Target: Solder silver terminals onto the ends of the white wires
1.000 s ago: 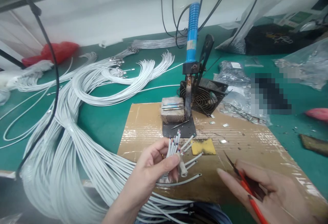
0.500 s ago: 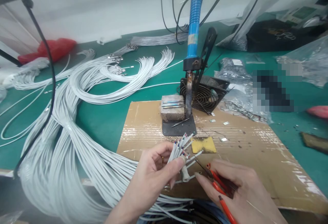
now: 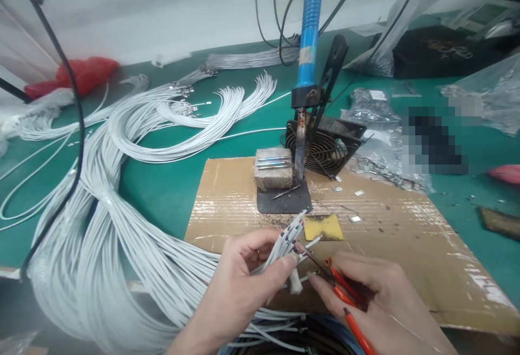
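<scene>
In the head view my left hand (image 3: 247, 284) grips a bunch of thin white cables (image 3: 284, 241), thumb across them. Their cut ends fan up to the right, with small coloured wire tips showing. My right hand (image 3: 377, 295) is closed around a red-handled hand tool (image 3: 345, 290); its exact kind is hard to make out. A thin dark tip of this tool points left and reaches the cable ends by my left thumb. One or two single cable ends stick out between the hands, near my right fingertips. A whitish wrapped piece (image 3: 295, 282) hangs below the left thumb.
Cardboard (image 3: 227, 198) covers the green bench (image 3: 154, 192). On it stand a blue-handled soldering iron (image 3: 310, 35) in a holder, a block (image 3: 273, 173) and a yellow sponge (image 3: 324, 228). A black fan (image 3: 325, 149) sits behind. Long white cable bundles (image 3: 122, 247) fill the left.
The cable ends in my left hand have drawn closer together and tilted to the right. My right hand and the red-handled tool stay almost in place. The view has shifted slightly.
</scene>
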A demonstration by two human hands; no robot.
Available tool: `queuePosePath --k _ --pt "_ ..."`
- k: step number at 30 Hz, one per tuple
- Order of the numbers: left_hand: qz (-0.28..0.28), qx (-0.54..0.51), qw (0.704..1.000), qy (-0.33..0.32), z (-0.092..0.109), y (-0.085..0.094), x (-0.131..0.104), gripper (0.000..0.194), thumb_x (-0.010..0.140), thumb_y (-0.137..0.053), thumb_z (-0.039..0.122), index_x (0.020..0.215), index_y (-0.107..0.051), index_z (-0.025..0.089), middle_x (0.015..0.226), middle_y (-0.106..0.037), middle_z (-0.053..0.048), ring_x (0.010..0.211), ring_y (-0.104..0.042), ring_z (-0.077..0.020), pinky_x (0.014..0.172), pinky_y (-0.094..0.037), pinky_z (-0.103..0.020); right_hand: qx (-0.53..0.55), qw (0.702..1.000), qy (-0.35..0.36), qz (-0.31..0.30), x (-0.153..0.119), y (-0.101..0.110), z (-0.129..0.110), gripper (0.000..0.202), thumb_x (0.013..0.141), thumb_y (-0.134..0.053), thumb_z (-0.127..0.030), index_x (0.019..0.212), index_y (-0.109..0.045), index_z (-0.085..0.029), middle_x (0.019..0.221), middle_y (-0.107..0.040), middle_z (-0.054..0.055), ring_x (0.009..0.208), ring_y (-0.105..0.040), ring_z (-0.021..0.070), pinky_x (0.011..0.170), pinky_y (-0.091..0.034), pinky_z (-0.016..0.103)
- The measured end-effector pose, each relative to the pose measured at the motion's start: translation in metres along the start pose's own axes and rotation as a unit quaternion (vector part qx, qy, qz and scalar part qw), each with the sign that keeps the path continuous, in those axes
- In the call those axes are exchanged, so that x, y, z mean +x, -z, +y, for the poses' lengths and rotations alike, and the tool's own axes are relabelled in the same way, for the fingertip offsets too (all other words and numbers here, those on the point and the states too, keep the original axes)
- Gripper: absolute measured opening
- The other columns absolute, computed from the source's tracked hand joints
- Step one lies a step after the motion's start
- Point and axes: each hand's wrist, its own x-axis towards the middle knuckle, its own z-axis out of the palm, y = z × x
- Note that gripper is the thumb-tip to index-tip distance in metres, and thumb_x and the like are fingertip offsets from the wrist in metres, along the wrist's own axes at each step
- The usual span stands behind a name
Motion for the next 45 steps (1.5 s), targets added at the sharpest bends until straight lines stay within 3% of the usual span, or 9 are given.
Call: queuePosePath --k 6,13,25,33,37,40,42,44,45 --pt "0.006 0.018 1.000 -0.003 -0.002 0.001 -0.001 0.010 0.091 -0.078 0.028 0.092 -0.082 0.019 0.060 -0.049 0.008 0.047 -0.031 -0.0038 0.042 -0.025 -0.016 0.016 1.000 -0.011 -0.014 0.001 0.002 -0.002 0.049 0.100 -0.057 -0.037 0.060 -0.035 -0.022 0.055 -0.048 -0.005 0.050 -0.046 0.0089 0.046 -0.036 0.019" --pt "0.000 0.013 1.000 0.006 -0.003 0.001 -0.002 0.016 0.092 -0.077 0.032 0.088 -0.074 0.017 0.064 -0.052 0.007 0.049 -0.033 -0.0049 0.042 -0.028 -0.016 0.012 1.000 0.012 0.006 0.004 0.003 -0.003 0.049 0.097 -0.060 -0.032 0.059 -0.030 -0.022 0.053 -0.043 -0.005 0.048 -0.042 0.0085 0.044 -0.032 0.019" --pt "-0.004 0.023 1.000 -0.012 -0.002 0.000 -0.002 0.014 0.093 -0.076 0.031 0.090 -0.079 0.018 0.063 -0.050 0.007 0.049 -0.031 -0.0052 0.041 -0.023 -0.018 -0.006 0.999 0.034 0.012 0.005 0.006 -0.006 0.048 0.096 -0.059 -0.026 0.060 -0.028 -0.021 0.052 -0.042 -0.006 0.047 -0.041 0.0074 0.043 -0.032 0.018" --pt "0.006 0.014 1.000 -0.012 -0.003 -0.001 -0.003 0.013 0.091 -0.078 0.031 0.090 -0.079 0.018 0.061 -0.053 0.007 0.047 -0.033 -0.0044 0.040 -0.024 -0.016 -0.052 0.994 0.076 0.064 0.002 0.006 0.003 0.041 0.091 -0.065 -0.024 0.059 -0.040 -0.020 0.053 -0.044 -0.007 0.046 -0.043 0.0064 0.046 -0.031 0.019" --pt "0.005 -0.006 1.000 0.026 -0.001 -0.001 -0.003 0.020 0.089 -0.080 0.035 0.089 -0.077 0.015 0.055 -0.055 0.006 0.043 -0.040 -0.0046 0.041 -0.031 -0.015 -0.060 0.991 0.082 0.088 0.000 0.008 0.006 0.042 0.092 -0.064 -0.025 0.059 -0.039 -0.020 0.053 -0.042 -0.007 0.044 -0.042 0.0060 0.045 -0.031 0.019" --pt "0.015 -0.001 0.999 0.048 0.003 -0.001 -0.002 0.021 0.089 -0.080 0.036 0.088 -0.079 0.015 0.062 -0.069 0.000 0.054 -0.059 -0.0107 0.053 -0.047 -0.019 -0.065 0.991 0.046 0.110 -0.003 0.012 0.013 0.047 0.098 -0.060 -0.029 0.057 -0.039 -0.021 0.053 -0.038 -0.005 0.045 -0.041 0.0074 0.043 -0.032 0.019" --pt "0.024 0.008 1.000 0.019 0.006 -0.001 0.000 0.017 0.088 -0.081 0.033 0.091 -0.083 0.016 0.093 -0.080 -0.008 0.082 -0.071 -0.0175 0.077 -0.055 -0.025 -0.068 0.991 0.010 0.119 -0.005 0.015 0.020 0.046 0.099 -0.060 -0.033 0.057 -0.043 -0.021 0.054 -0.040 -0.004 0.047 -0.044 0.0089 0.044 -0.036 0.018" --pt "0.032 0.016 0.999 -0.016 0.007 0.000 0.002 0.014 0.087 -0.083 0.031 0.092 -0.086 0.019 0.116 -0.077 -0.009 0.103 -0.069 -0.0210 0.091 -0.053 -0.027 -0.065 0.991 -0.014 0.120 -0.007 0.018 0.025 0.047 0.097 -0.062 -0.038 0.056 -0.046 -0.021 0.054 -0.041 -0.003 0.047 -0.046 0.0100 0.045 -0.039 0.019" --pt "0.034 0.019 0.999 -0.021 0.008 0.000 0.003 0.014 0.088 -0.083 0.032 0.092 -0.087 0.020 0.113 -0.077 -0.008 0.100 -0.068 -0.0200 0.089 -0.052 -0.026 -0.054 0.991 -0.027 0.123 -0.007 0.019 0.027 0.047 0.095 -0.065 -0.040 0.055 -0.046 -0.021 0.053 -0.042 -0.003 0.046 -0.046 0.0103 0.044 -0.040 0.019"
